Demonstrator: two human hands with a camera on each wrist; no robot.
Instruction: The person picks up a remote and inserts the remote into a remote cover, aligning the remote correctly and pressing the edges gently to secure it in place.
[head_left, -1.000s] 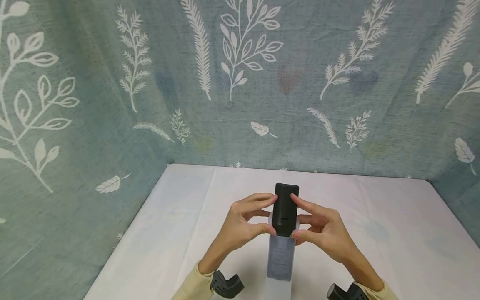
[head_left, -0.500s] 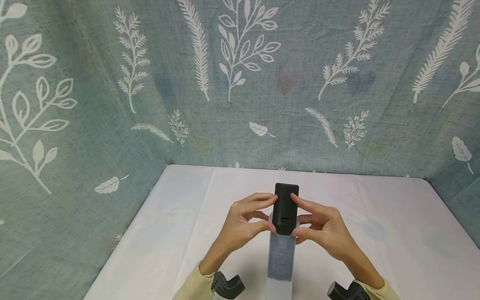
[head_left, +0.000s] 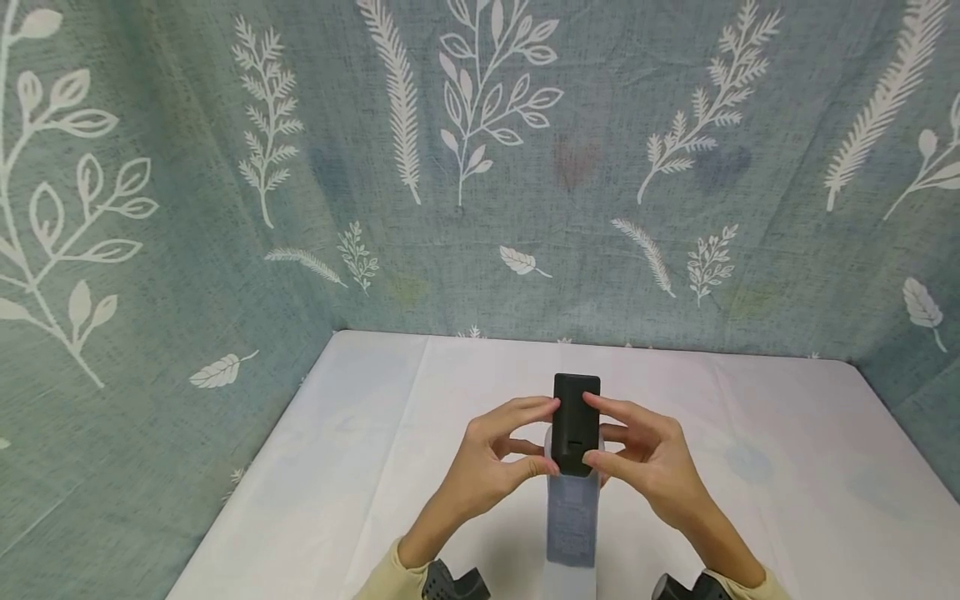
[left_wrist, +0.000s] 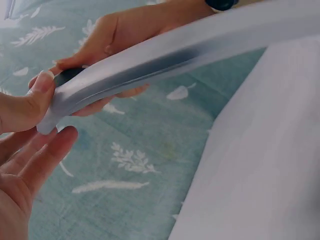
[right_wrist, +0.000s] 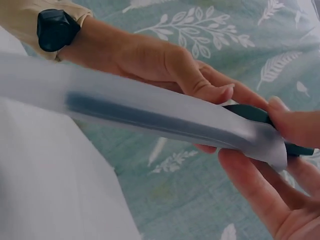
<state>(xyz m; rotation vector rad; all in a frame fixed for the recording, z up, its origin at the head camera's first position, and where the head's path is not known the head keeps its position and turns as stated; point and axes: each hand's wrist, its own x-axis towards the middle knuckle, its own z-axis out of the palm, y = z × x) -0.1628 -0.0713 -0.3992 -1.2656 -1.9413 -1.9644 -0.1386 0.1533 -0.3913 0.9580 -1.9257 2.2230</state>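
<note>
A black, box-shaped device [head_left: 577, 423] stands out of the mouth of a long translucent plastic sleeve [head_left: 572, 525]. Thumb and fingertips of my left hand [head_left: 483, 467] pinch its left edge at the sleeve's mouth. Opposite, my right hand [head_left: 652, 458] pinches the right edge, with the thumb low on the device. Through the sleeve [right_wrist: 190, 112] in the right wrist view shows a dark, flat shape; faint print appears there in the head view. The sleeve's far end hangs toward me, cut off by the frame. In the left wrist view, the device [left_wrist: 70, 75] is mostly hidden by the sleeve.
Below and beyond the hands spreads a white-covered table [head_left: 405, 400]. Grey-green cloth [head_left: 450, 267] with white leaf patterns hangs behind and at the left. Dark wrist cameras [head_left: 453, 581] sit on both wrists, over pale sleeves [head_left: 393, 575].
Both hands, the device and the plastic sleeve have shifted slightly down and right in the head view. My right thumb has slid higher onto the device's face.
</note>
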